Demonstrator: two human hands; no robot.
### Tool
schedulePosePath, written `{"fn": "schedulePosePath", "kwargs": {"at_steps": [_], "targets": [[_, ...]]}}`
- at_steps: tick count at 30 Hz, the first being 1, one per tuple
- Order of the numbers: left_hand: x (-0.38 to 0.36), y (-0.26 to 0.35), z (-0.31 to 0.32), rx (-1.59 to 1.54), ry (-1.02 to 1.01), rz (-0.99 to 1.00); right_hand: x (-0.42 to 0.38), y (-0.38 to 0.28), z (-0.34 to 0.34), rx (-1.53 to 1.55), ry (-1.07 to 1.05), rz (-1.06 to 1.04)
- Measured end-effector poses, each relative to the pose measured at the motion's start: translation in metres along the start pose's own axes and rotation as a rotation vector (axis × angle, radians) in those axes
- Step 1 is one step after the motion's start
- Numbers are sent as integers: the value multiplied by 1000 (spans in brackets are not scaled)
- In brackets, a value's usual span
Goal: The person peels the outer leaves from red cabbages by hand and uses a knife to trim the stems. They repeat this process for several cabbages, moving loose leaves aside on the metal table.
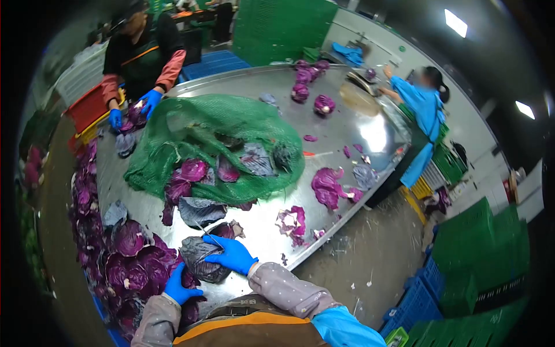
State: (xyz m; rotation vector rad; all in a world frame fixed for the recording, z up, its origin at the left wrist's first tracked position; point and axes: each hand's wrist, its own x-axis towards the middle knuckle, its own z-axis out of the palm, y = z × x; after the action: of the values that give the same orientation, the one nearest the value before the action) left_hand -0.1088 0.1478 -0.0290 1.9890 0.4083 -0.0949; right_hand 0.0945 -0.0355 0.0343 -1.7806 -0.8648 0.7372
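Both blue-gloved hands grip one red cabbage (199, 260) at the steel surface's (347, 133) near edge: left hand (178, 286) underneath, right hand (231, 254) closed over its wilted outer leaves. Peeling probably goes best with the left steadying the head and only limp leaves pulled.

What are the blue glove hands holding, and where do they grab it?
A red cabbage. The right hand grips its top and far side; the left hand holds its near underside, above the steel table.

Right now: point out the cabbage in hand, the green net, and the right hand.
red cabbage (203, 263): head view, on its dark outer leaf between the gloves.
green net (202, 124): head view, on bare mesh near the top.
right hand (231, 254): head view, on the glove's back.
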Motion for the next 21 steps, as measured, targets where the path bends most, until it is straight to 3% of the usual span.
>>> {"fn": "schedulePosePath", "kwargs": {"at_steps": [2, 4, 5, 8, 9, 11, 12, 14, 16, 17, 18, 21], "targets": [[10, 1, 6, -72, 26, 79, -4, 18, 13, 38, 19, -108], [32, 26, 1, -169, -55, 108, -23, -2, 20, -263, 195, -81], [29, 54, 6, 69, 154, 316, -31, -19, 17, -340, 197, -30], [70, 71, 9, 410, 60, 715, -36, -35, -1, -177, 136, 63], [82, 78, 9, 426, -4, 680, -31, -11, -1, -150, 218, -21], [92, 110, 21, 526, 39, 670, -29, -4, -12, -45, 309, 140], [104, 106, 38, 526, 18, 526, -27, 1, -16, 14, 340, 226], [120, 108, 56, 374, 170, 530, -11, 38, -12, 212, 525, 269], [125, 110, 54, 387, 150, 577, -3, 33, -31, 214, 559, 381], [120, 112, 51, 372, 150, 532, 4, 22, -35, -124, 517, 467], [115, 124, 44, 342, 77, 441, 10, 17, -30, -358, 560, 397], [106, 105, 58, 360, 300, 424, 30, 43, -22, -498, 607, 290]]}}
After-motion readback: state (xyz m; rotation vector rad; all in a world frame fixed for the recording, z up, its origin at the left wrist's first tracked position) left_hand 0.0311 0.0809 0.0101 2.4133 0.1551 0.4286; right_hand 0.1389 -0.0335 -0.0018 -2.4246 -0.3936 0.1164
